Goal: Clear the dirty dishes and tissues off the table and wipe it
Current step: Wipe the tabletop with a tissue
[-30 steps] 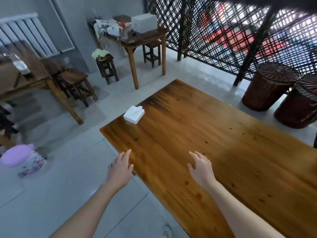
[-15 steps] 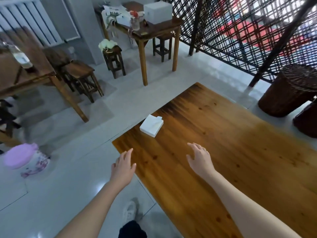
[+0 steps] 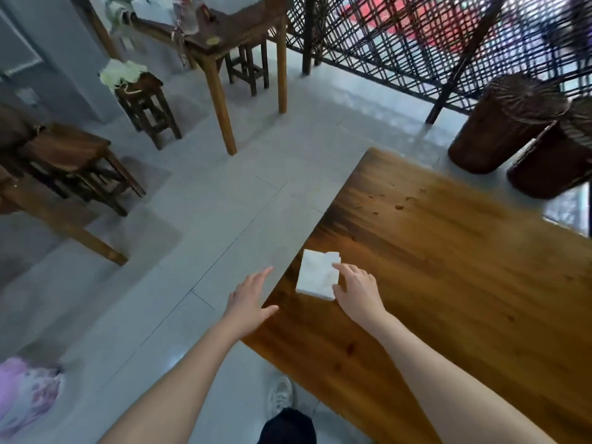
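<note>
A white stack of folded tissues (image 3: pixel 315 275) lies near the left edge of the brown wooden table (image 3: pixel 448 267). My right hand (image 3: pixel 357 290) is over the table at the stack's right side, fingers spread, fingertips touching its edge. My left hand (image 3: pixel 251 301) hovers open at the table's left edge, fingers straight, holding nothing. No dishes show on the visible part of the table.
Two dark wicker baskets (image 3: pixel 499 123) stand beyond the table at the right, before a lattice screen. A smaller wooden table (image 3: pixel 224 36) with clutter and stools (image 3: pixel 145 107) stands across the grey floor. A pink-lidded bag (image 3: pixel 22 389) sits low left. My shoe (image 3: pixel 280 397) is below.
I have stepped closer to the table's corner. Both hands moved forward; my right hand reached the tissue stack and now touches it. The left hand stays open.
</note>
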`<state>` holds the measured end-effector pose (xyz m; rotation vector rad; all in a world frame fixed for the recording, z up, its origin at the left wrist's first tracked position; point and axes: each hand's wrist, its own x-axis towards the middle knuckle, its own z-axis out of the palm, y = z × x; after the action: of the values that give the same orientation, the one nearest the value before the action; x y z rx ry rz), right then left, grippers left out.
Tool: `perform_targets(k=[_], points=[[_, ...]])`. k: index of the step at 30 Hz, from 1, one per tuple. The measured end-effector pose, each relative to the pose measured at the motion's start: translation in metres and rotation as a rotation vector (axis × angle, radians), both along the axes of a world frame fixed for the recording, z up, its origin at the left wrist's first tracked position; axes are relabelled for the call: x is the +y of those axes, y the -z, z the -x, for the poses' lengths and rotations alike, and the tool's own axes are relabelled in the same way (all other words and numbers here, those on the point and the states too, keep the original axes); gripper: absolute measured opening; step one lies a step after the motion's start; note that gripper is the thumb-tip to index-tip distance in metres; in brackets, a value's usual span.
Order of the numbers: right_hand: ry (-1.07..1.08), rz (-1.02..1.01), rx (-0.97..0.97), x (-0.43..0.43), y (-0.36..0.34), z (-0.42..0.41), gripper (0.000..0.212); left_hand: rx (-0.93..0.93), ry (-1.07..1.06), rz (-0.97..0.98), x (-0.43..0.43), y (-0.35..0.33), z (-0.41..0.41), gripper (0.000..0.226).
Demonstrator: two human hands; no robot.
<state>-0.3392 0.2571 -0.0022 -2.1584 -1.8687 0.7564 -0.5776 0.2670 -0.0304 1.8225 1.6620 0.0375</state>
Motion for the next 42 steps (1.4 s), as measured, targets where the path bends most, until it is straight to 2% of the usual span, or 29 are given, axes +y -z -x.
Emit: perform_targets(k=[10,20,26,29,35,42], points=[[0.172,0.102,-0.06,0.02,0.019,0.017,0.04,-0.064,0.279,0.066,0.067,0.027,-0.017,0.103],[0.181,0.029,-0.046,0.025,0.016,0.024,0.021,-0.1,0.376,0.062,0.087,0.053,-0.04,0.12],[0.179,0.004,0.003,0.028,0.006,0.022,0.018,-0.194,0.39,0.043,0.091,0.059,-0.052,0.126],[0.18,-0.009,0.017,0.027,0.002,0.022,0.018,-0.199,0.434,0.029,0.094,0.058,-0.055,0.118],[0.196,-0.083,0.057,0.022,-0.008,0.019,0.017,-0.241,0.381,-0.002,0.089,0.062,-0.06,0.1],[0.197,-0.292,0.066,0.003,-0.026,0.011,0.011,-0.239,0.367,-0.046,0.084,0.061,-0.062,0.097]])
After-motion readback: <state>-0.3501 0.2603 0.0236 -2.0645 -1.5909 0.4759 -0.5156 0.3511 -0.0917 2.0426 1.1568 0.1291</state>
